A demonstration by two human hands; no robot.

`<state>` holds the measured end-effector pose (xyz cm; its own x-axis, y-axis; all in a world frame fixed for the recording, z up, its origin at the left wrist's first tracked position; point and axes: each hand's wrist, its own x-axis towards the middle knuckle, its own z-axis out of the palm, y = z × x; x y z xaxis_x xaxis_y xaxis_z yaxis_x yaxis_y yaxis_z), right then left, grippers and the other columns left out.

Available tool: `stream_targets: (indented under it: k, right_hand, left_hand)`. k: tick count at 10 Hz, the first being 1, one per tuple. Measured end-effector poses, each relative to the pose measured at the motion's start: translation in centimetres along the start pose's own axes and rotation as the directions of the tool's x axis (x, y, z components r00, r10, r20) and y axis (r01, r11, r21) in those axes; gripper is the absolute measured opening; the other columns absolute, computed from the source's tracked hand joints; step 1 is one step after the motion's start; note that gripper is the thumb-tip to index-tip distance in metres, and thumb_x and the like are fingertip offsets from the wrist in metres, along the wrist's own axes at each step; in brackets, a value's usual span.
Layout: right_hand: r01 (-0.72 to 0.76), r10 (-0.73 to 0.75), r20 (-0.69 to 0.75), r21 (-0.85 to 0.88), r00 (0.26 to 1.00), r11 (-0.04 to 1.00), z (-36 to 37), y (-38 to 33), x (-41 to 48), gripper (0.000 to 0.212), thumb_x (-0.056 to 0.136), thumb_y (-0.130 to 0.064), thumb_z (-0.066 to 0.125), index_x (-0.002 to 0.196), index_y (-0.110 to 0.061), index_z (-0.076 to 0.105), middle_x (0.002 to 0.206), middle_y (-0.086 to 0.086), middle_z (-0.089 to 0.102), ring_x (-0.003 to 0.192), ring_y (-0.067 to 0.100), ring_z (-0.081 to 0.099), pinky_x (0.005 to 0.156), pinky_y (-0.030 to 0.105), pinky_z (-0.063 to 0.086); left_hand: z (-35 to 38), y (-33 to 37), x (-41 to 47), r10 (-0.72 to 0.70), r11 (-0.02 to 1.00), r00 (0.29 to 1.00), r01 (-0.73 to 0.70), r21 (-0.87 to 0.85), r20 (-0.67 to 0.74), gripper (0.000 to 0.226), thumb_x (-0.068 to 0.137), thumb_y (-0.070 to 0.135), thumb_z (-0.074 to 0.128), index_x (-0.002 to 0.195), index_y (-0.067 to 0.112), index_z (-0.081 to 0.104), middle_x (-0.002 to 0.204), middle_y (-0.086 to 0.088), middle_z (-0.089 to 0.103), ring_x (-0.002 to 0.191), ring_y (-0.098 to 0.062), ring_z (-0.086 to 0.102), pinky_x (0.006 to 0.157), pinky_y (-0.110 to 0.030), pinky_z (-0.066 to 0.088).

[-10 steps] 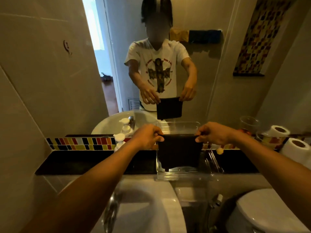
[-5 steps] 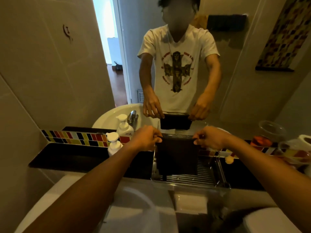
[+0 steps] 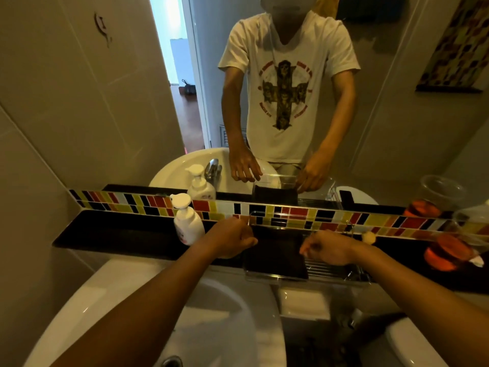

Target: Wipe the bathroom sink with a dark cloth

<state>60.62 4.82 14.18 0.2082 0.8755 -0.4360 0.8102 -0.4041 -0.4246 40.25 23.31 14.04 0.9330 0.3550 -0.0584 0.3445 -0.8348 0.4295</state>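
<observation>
Dark cloth point(image 3: 276, 254) lies flat in a clear plastic tray point(image 3: 267, 279) on the black ledge point(image 3: 119, 234) behind the white sink point(image 3: 219, 313), directly between the two hands. On the cloth's left edge, the left hand point(image 3: 231, 241) is curled into a loose fist with the thumb against the fabric's upper corner; whether that grip actually pinches the cloth cannot be told. At the cloth's right edge, the right hand point(image 3: 328, 250) has its fingers bent and slightly spread over a wire rack point(image 3: 328, 268). Its fingertips sit just beside the fabric and seem apart from it, so this grip looks open and empty.

Just left of the left hand stands a white pump bottle point(image 3: 186, 223), upright on the ledge. Behind both hands a strip of coloured mosaic tiles point(image 3: 304, 215) runs along the base of the mirror point(image 3: 291, 102). In the mirror the person appears in a white printed T-shirt, both hands lowered toward the tray. Well right of the right hand, orange-tinted clear containers point(image 3: 447, 250) sit on the ledge, blurred at the frame edge. Below the forearms the sink basin spreads wide, with its drain point(image 3: 172, 362) showing at the bottom edge. Beneath the right forearm lies part of a white toilet lid point(image 3: 423, 343).
</observation>
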Motion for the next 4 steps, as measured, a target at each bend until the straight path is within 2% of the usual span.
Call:
stream_targets:
  k: [1,2,4]
  right_hand:
    - [0.01,-0.006,-0.086,0.051,0.996,0.999,-0.2,-1.6,0.1,0.017,0.096,-0.025,0.049,0.105,-0.028,0.063,0.102,-0.007,0.063,0.096,0.006,0.058,0.087,0.026,0.046]
    - [0.051,-0.039,-0.196,0.056,0.98,0.997,-0.2,-4.0,0.1,0.016,0.096,-0.027,0.048,0.101,-0.023,0.063,0.094,-0.002,0.064,0.088,0.011,0.061,0.082,0.029,0.05]
    - [0.059,-0.028,-0.336,0.084,0.941,0.995,1.3,-10.3,-0.8,0.019,0.096,-0.028,0.049,0.096,-0.017,0.064,0.089,0.005,0.066,0.08,0.016,0.062,0.077,0.033,0.053]
  left_hand:
    - [0.3,0.3,-0.5,0.004,1.0,0.996,-0.004,-0.001,-0.09,0.019,0.092,0.03,0.057,0.102,0.017,0.067,0.099,-0.002,0.069,0.087,-0.01,0.064,0.079,-0.029,0.056]
    - [0.1,0.9,-1.3,0.011,1.0,0.987,-0.01,0.006,-0.162,0.016,0.092,0.028,0.057,0.101,0.017,0.065,0.098,-0.004,0.068,0.087,-0.014,0.063,0.08,-0.033,0.055]
    - [-0.4,1.1,-3.4,-0.008,0.998,0.981,-0.004,-0.06,-0.193,0.016,0.091,0.027,0.053,0.091,0.016,0.065,0.083,-0.003,0.068,0.073,-0.016,0.062,0.074,-0.041,0.057]
